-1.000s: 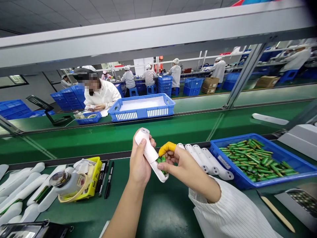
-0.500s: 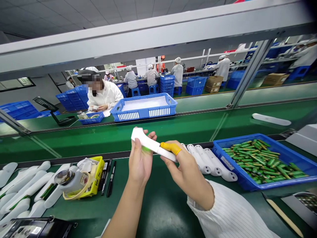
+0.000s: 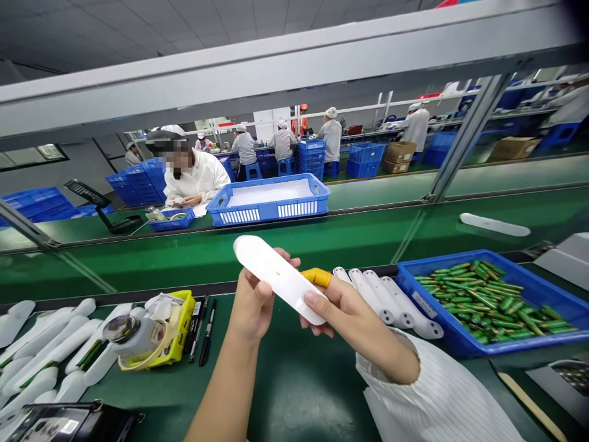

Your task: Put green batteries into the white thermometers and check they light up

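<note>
Both my hands hold a white elongated plastic device [image 3: 276, 276] above the green bench, its smooth back turned toward me. My left hand [image 3: 251, 301] grips it from below and behind, fingers curled round it. My right hand [image 3: 343, 307], with a yellow finger cot on the index finger, pinches its lower end with the thumb on top. A row of white cylinders [image 3: 391, 304] lies just right of my hands, next to a blue tray [image 3: 529, 279] of green batteries [image 3: 483, 294].
Several white device shells [image 3: 41, 353] lie at the left, with a yellow holder [image 3: 177, 334], a tape roll and black pens [image 3: 205, 331]. A blue basket [image 3: 269, 202] and another white part [image 3: 494, 224] sit on the far belt. A person in white sits opposite; others work behind.
The device was turned over: a second ago its open battery bay with green batteries faced me, now its closed white back does. My right hand shifted from the bay to the lower end.
</note>
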Available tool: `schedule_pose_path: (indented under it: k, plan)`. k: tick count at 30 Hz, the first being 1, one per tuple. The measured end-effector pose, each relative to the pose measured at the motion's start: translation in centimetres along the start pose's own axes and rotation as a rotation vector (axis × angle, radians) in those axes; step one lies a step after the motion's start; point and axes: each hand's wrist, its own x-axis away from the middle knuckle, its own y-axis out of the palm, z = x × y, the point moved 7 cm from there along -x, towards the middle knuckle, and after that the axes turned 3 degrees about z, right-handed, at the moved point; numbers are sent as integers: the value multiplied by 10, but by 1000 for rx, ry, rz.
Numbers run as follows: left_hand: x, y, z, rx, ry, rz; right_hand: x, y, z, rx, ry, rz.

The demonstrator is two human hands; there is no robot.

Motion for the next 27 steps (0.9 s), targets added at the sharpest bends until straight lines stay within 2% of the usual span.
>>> schedule_pose_path:
  k: [3, 7, 11, 16, 20, 22, 23, 26, 27]
  plan:
    - [-1, 3, 5, 3, 74, -80, 4, 1, -4, 96, -24, -28]
    - [-2, 5, 8, -41, 131, -96, 7, -4, -10, 292, -111, 50]
    - [1, 8, 1, -62, 39, -96, 5, -7, -10, 276, -171, 93]
    - [4, 14, -12, -166, -90, -106, 4, -15, -9, 270, -222, 277]
    - [3, 9, -15, -208, -155, -32, 3, -23, -15, 435, -206, 190]
    - [0, 3, -17, -209, -205, 27, 3, -47, -19, 477, -170, 188]
    - [-1, -1, -18, -209, -236, 68, 3, -69, -21, 489, -135, 238]
    - [-7, -24, -26, -233, -340, 213, 13, -158, -18, 648, 47, 561]
    - [-8, -34, -30, -259, -377, 253, 20, -189, -11, 767, 173, 656]
